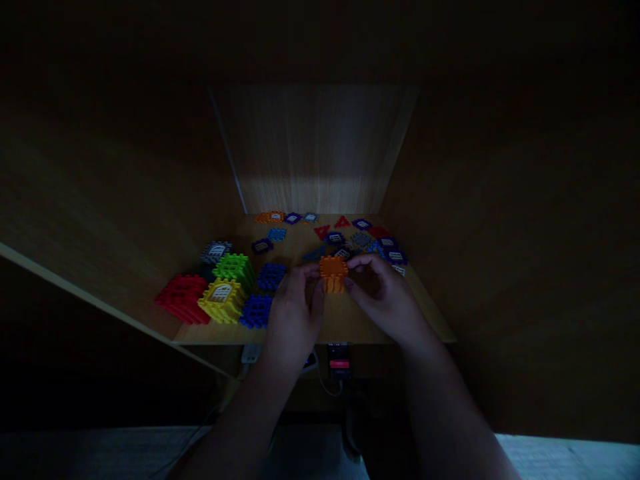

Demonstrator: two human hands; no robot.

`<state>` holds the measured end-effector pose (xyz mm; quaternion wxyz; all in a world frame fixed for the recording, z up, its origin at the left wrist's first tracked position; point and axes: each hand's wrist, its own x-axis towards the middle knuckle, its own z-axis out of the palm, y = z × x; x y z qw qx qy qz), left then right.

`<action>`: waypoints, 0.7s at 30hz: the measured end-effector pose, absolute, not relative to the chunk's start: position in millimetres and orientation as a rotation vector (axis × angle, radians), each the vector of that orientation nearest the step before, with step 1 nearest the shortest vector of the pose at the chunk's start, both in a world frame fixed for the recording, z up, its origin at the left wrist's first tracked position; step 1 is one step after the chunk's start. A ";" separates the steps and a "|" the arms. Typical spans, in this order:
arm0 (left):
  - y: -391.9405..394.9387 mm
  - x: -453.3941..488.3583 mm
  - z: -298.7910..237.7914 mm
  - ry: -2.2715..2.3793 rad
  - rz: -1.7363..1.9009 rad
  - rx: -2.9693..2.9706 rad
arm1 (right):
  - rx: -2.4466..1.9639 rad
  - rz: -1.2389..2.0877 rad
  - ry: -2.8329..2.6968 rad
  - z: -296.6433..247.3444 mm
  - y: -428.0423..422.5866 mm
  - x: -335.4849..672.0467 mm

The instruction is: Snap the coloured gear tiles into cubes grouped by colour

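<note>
Between my two hands is a stack of orange interlocking tiles [333, 268] with notched edges. My left hand [296, 303] grips its left side, thumb toward me and fingers behind. On the right side, my right hand [383, 293] pinches it the same way. Just left of my left hand lie a dark blue tile stack [257, 311] and another blue stack [271, 275] behind it. Farther left stand a yellow tile stack [221, 300] with a white window piece on top, a green stack [234, 269] and a red stack [184, 297].
Loose tiles, such as a light blue tile [277, 234], a red triangle [342, 221] and a purple tile [395, 257], spread over the back and right of the wooden shelf [370, 327]. Wooden panels rise at both sides and behind. Below the front edge is a phone-like device [339, 363] with a cable.
</note>
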<state>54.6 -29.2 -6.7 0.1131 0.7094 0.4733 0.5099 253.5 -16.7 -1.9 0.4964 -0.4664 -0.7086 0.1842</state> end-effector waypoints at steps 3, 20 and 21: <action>-29.5 54.7 -5.4 1.393 1.490 2.092 | -1.132 0.452 -1.706 -2.0 -16.0 253.0; -29.6 53.0 -5.5 1.415 1.533 2.228 | -1.123 0.459 -1.716 -2.3 -15.5 253.7; -29.7 53.1 -5.6 1.408 1.537 2.238 | -1.120 0.462 -1.714 -2.9 -15.4 253.8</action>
